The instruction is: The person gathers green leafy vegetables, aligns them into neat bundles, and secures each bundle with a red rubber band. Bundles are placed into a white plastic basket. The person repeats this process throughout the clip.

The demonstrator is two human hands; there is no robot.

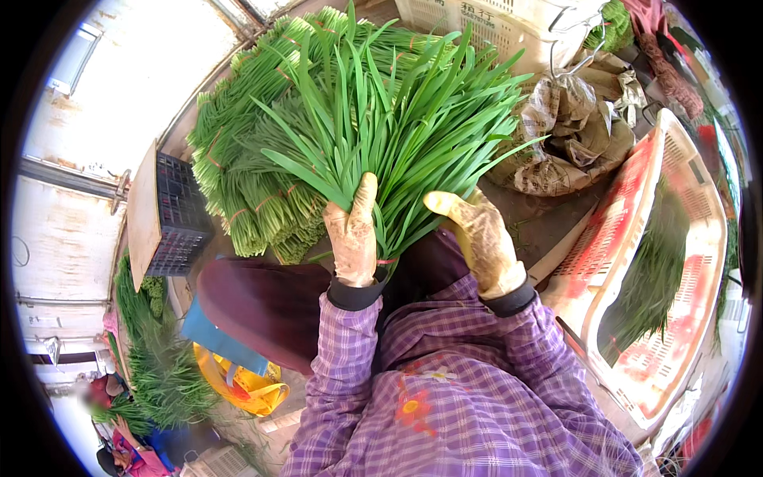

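In front of my lap is a large bunch of green leafy stalks, likely Chinese chives [405, 137], with leaves fanned away from me. A red band [387, 261] circles its narrow end. My left hand [350, 238], in a soiled pale glove, grips the bunch's left side, thumb along the leaves. At the right side is my right hand [480, 238], gloved too, its thumb lying by the leaf edge. Its fingers are partly hidden, so whether they grip leaves is unclear. Just beyond lies a heap of banded chive bundles [256, 155].
A black crate [182, 208] with a board stands left. On the right is a red-stained white basket [620, 238] holding greens, near a crumpled woven sack [548, 149]. A pale crate [495, 24] stands behind. Lower left are a yellow bag [244, 384], loose greens [161, 369] and another person [134, 453].
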